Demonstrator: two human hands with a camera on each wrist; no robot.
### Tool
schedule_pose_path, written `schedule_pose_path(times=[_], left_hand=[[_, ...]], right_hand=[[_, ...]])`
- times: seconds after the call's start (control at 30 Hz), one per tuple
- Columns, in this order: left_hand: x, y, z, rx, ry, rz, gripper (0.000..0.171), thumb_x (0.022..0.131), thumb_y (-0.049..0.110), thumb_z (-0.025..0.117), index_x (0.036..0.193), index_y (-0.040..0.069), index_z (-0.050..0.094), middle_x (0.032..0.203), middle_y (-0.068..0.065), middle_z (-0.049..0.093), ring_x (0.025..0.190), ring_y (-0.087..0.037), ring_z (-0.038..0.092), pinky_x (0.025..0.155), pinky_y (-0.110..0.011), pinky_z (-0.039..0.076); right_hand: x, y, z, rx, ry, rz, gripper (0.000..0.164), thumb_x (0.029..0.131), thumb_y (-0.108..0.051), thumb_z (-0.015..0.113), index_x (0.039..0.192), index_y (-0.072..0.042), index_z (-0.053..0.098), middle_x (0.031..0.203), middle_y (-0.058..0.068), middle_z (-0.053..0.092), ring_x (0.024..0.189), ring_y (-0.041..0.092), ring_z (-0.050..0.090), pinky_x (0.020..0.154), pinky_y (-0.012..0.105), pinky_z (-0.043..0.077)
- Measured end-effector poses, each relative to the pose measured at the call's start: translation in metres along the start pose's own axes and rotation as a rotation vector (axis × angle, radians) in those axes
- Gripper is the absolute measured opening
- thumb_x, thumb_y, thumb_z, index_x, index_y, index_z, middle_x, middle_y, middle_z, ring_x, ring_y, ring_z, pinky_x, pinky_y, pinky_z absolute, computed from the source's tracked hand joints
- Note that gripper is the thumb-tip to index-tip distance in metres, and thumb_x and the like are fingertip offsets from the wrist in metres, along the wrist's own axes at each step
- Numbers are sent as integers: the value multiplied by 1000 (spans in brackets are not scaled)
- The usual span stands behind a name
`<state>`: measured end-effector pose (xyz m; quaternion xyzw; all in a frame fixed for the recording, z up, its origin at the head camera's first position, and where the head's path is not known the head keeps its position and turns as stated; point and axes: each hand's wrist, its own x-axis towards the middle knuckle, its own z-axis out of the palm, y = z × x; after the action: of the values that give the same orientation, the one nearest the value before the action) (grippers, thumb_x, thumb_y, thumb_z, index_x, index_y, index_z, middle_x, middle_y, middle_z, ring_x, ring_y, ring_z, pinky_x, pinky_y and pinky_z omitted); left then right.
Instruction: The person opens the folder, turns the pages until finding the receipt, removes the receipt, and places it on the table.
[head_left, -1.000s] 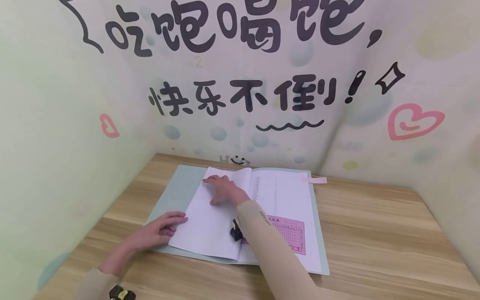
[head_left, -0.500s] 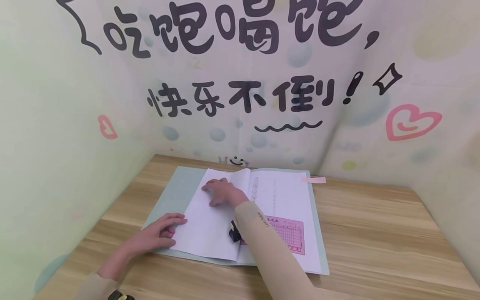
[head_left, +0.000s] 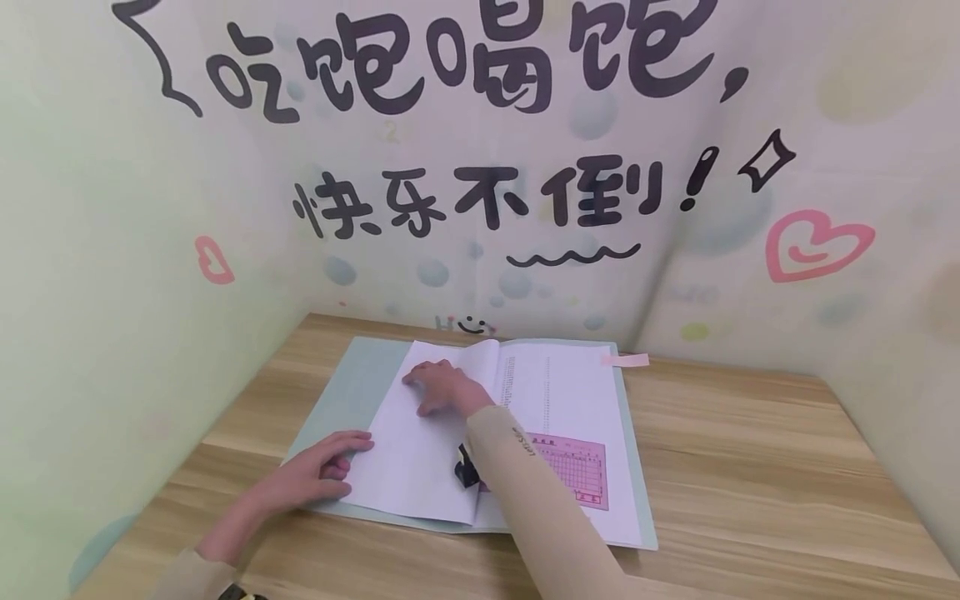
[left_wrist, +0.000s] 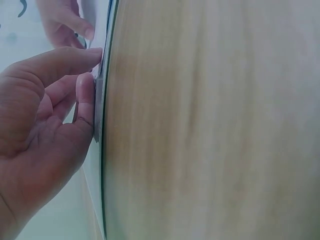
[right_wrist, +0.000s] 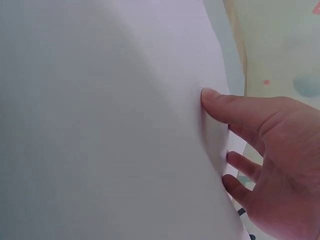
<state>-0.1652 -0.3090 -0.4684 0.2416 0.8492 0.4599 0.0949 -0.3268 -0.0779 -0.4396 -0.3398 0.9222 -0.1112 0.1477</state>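
A light-blue folder [head_left: 347, 379] lies spread on the wooden table, with white sheets inside. On its left side is a blank white page [head_left: 408, 471], turned over from the spine. My right hand [head_left: 444, 387] rests on the upper part of that page, its fingertips and thumb touching the paper. In the right wrist view, the paper bulges slightly beside the thumb [right_wrist: 217, 102]. My left hand [head_left: 318, 471] rests at the lower left edge of the page, fingers loosely bent and touching the paper and folder. The pages' right half shows printed columns and a pink form [head_left: 583, 471], partly hidden by my right sleeve.
A pale pink tab [head_left: 632, 360] sticks out from the folder's upper right edge. Bare wooden table [head_left: 765, 467] extends to the right. A printed wall cloth [head_left: 480, 275] rises behind the table, and another wall [head_left: 150, 333] stands on the left.
My right hand has drawn slightly down and back from the page's upper left edge, its fingers less stretched. The left hand has shifted little; the view has tilted slightly.
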Motion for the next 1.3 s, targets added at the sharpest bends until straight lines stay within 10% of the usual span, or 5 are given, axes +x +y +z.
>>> schedule_pose_path(times=[0.5, 1.3], left_hand=[[0, 0, 1, -8, 7, 16, 54, 87, 6, 70, 136, -6, 50, 144, -32, 38, 97, -8, 51, 87, -14, 51], [0, 2, 1, 16, 13, -3, 55, 86, 10, 72, 135, -5, 51, 145, -32, 39, 96, -6, 51, 86, -14, 51]], right_hand=[[-11, 0, -11, 33, 52, -45, 42, 93, -22, 68, 134, -19, 61, 143, -2, 57, 137, 17, 48, 117, 32, 35], [-105, 57, -58, 365, 387, -23, 41, 96, -23, 64, 135, -14, 58, 142, 5, 57, 129, 29, 55, 109, 45, 45]])
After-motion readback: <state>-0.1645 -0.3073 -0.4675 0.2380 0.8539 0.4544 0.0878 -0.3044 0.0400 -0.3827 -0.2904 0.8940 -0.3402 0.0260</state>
